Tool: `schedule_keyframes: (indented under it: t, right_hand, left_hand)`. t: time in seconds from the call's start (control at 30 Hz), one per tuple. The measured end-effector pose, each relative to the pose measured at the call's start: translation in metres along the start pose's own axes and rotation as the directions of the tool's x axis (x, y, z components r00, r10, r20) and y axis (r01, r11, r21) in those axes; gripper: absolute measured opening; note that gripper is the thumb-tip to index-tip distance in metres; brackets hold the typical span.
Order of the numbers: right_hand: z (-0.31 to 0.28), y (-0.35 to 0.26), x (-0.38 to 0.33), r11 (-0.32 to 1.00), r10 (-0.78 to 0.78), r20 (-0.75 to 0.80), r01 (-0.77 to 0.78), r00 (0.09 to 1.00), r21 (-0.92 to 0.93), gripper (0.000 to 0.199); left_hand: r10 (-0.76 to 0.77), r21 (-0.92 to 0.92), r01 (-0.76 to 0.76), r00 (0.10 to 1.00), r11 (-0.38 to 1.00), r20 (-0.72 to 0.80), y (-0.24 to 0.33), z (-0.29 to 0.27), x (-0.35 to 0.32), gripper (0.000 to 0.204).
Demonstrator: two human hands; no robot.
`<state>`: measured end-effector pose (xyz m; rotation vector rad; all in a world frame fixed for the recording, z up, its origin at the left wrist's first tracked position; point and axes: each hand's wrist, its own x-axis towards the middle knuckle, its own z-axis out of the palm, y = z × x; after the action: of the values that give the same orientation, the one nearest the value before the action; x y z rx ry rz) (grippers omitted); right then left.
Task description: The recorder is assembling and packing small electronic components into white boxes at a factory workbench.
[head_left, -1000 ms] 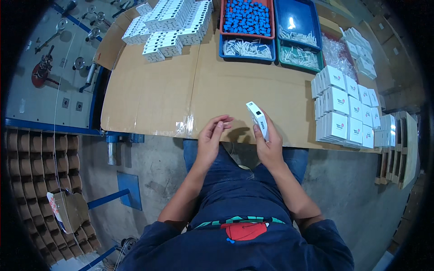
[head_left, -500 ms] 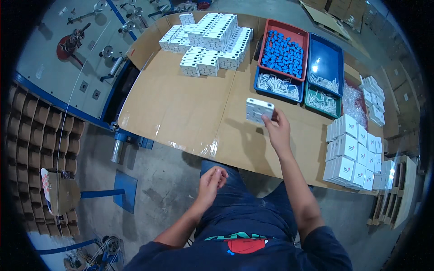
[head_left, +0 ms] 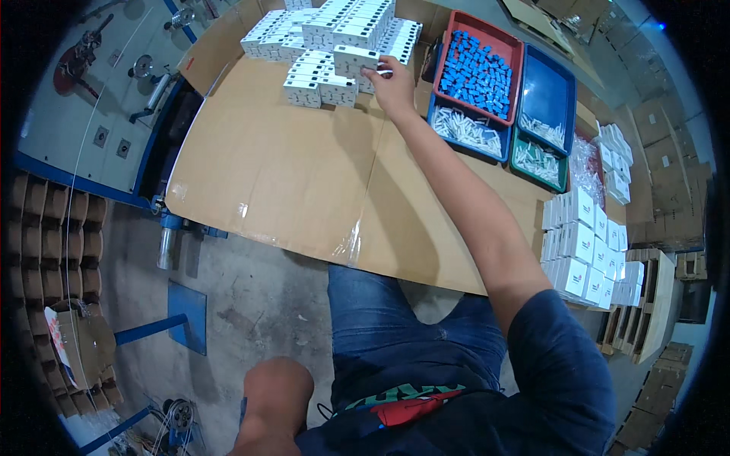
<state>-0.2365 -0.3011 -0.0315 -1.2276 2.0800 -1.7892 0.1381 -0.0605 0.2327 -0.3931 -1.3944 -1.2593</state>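
My right arm reaches across to the stack of white boxes (head_left: 312, 87) at the far side of the table. My right hand (head_left: 395, 85) pinches a white flat box (head_left: 354, 59) with small dark square openings along its edge. It holds this box upright at the front of the stack, with the fingers at its right end. Whether the box touches its neighbours I cannot tell. Of my left arm only a bent, rounded part shows low in the picture. My left hand is out of sight.
Right of the stack, a red tray (head_left: 520, 57) holds small blue parts. Below it a blue tray (head_left: 502, 156) and a green tray (head_left: 563, 185) hold white sticklike pieces. White cartons (head_left: 582, 243) stand stacked at the table's right edge. Brown cardboard (head_left: 281, 182) covers the tabletop.
My right hand has carried the white box from the middle of the table, forward and left to the stack. My left hand has dropped out of view from above my lap.
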Motion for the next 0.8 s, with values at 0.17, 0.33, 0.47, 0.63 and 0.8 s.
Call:
schedule_keyframes:
  t: [0.17, 0.33, 0.47, 0.63, 0.8]
  right_hand:
    - [0.055, -0.010, 0.020, 0.996, -0.086, 0.038, 0.087, 0.996, -0.021, 0.038]
    - [0.092, -0.013, 0.049, 0.908, -0.338, 0.038, 0.336, 0.940, -0.250, 0.041]
    - [0.108, -0.035, 0.067, 0.801, -0.440, 0.233, 0.497, 0.867, -0.335, 0.047]
    - [0.112, -0.039, 0.100, 0.404, -0.539, 0.485, 0.716, 0.689, -0.569, 0.047]
    - [0.119, -0.044, 0.105, 0.311, -0.496, 0.501, 0.684, 0.709, -0.660, 0.044]
  left_hand:
    - [0.410, 0.358, -0.330, 0.895, 0.873, -0.176, -0.001, -0.011, -0.014, 0.034]
    - [0.408, 0.233, -0.373, 0.904, 0.898, -0.126, -0.014, -0.029, -0.010, 0.035]
    - [0.164, 0.056, -0.162, 0.986, 0.985, -0.021, -0.011, -0.044, -0.009, 0.033]
    - [0.054, -0.223, -0.051, 0.999, 0.973, 0.006, -0.008, -0.058, -0.015, 0.031]
    - [0.711, 0.595, -0.453, 0.630, 0.664, -0.312, 0.009, -0.067, -0.045, 0.027]
